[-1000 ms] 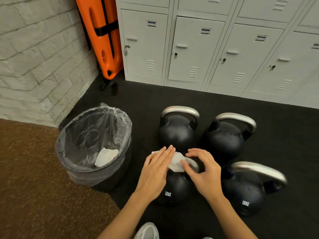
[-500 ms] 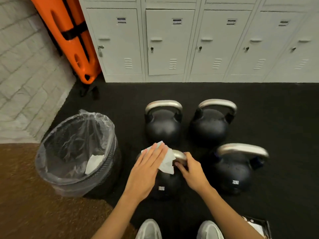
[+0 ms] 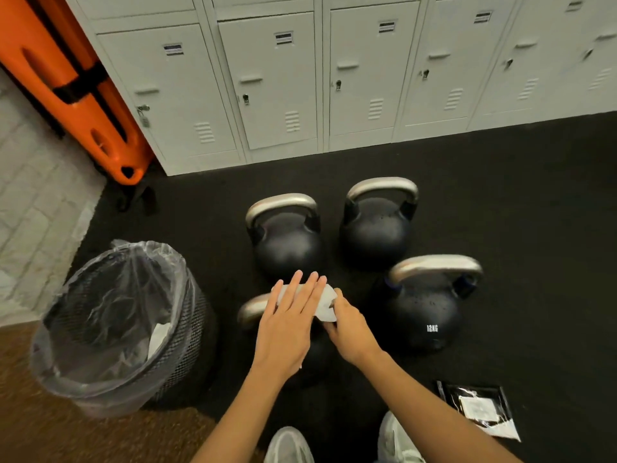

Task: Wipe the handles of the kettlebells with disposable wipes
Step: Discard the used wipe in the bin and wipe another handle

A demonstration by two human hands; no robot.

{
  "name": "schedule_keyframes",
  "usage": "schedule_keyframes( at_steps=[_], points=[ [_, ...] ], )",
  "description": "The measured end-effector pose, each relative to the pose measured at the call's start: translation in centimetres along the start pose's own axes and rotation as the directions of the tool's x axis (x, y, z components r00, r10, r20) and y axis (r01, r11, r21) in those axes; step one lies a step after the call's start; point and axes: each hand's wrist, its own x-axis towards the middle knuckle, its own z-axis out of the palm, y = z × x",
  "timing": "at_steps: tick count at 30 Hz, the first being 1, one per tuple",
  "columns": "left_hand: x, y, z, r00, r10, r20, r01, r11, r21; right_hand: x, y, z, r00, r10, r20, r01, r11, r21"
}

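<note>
Black rubber flooring [image 3: 500,195] carries four dark kettlebells in a tight cluster, in front of a row of pale grey lockers [image 3: 283,85]. Both bare forearms reach in from the bottom edge and converge over the nearest kettlebell [image 3: 314,355], whose body is mostly hidden under them. Its brushed-metal handle [image 3: 251,309] shows only at its left end; the rest is covered by a white disposable wipe [image 3: 325,304] draped across it.

The left hand [image 3: 288,325] lies palm-down and flat, fingers straight and close together, pressing the wipe onto the handle. The right hand [image 3: 350,325] is curled, fingers drawn together and pinching the wipe's right edge at the handle; how tightly it is closed on the bar itself cannot be told. The two hands sit just beside each other.

The other three kettlebells stand upright with bare silver handles: one [image 3: 287,238] directly beyond the hands, one [image 3: 379,222] to its right, one [image 3: 427,305] marked in white lettering at the right. A lined mesh bin [image 3: 187,315] stands to the left, with a crumpled white wipe [image 3: 158,337] inside. A dark wipes packet [image 3: 477,409] lies flat at lower right.
</note>
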Motion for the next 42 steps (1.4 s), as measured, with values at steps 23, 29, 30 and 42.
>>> schedule_keyframes(
  at_steps=[23, 29, 30, 42],
  points=[
    [0.7, -1.3, -1.4, 0.997, -0.076, -0.018, 0.073, 0.99, -0.122, 0.9, 0.6, 0.1, 0.998, 0.008, 0.056, -0.009, 1.0, 0.014],
    [-0.3, -1.4, -0.4, 0.994, 0.108, 0.03, -0.105, 0.99, -0.09, 0.9, 0.8, -0.2, 0.994, -0.009, 0.105, 0.007, 1.0, 0.02],
    [-0.5, -1.8, -0.5, 0.992, 0.124, 0.028, -0.12, 0.988, -0.096, 0.9, 0.8, -0.3, 0.994, -0.02, 0.11, 0.02, 1.0, 0.006],
    [-0.5, -1.2, -0.4, 0.948, -0.292, -0.13, 0.259, 0.939, -0.225, 1.2, 1.0, -0.1, 0.996, -0.032, 0.08, 0.034, 0.999, -0.021]
  ],
)
